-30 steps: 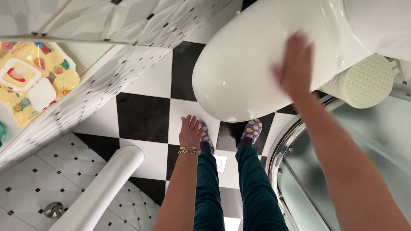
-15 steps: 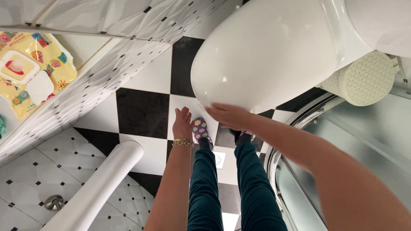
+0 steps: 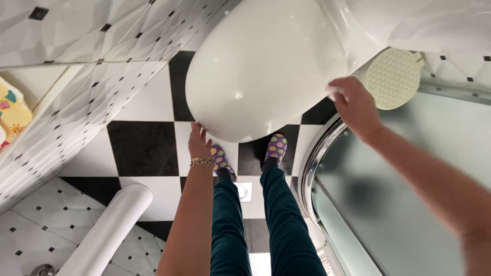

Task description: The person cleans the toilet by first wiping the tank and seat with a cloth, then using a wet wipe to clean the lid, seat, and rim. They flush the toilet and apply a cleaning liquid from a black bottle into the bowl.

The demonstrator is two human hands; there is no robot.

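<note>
Over the black-and-white checkered floor (image 3: 143,148) hangs one white toilet, its closed lid (image 3: 266,66) filling the upper middle of the view; the long axis runs from the cistern end at the upper right down to the rounded front at the lower left, just above the person's feet. Beside it on the right curves one glass shower door (image 3: 388,204), and one pale round perforated disc (image 3: 391,76) sits behind the bowl. One white pipe (image 3: 107,230) slants across the lower left. Half a second ago the right hand (image 3: 355,105) lay at the lid's front edge; now it has moved up to the lid's right side, fingers curled around a small white wad pressed there. The left hand (image 3: 198,143), wearing one bracelet, stays open, fingertips touching the front rim. Two patterned purple slippers (image 3: 275,146) stand below.
</note>
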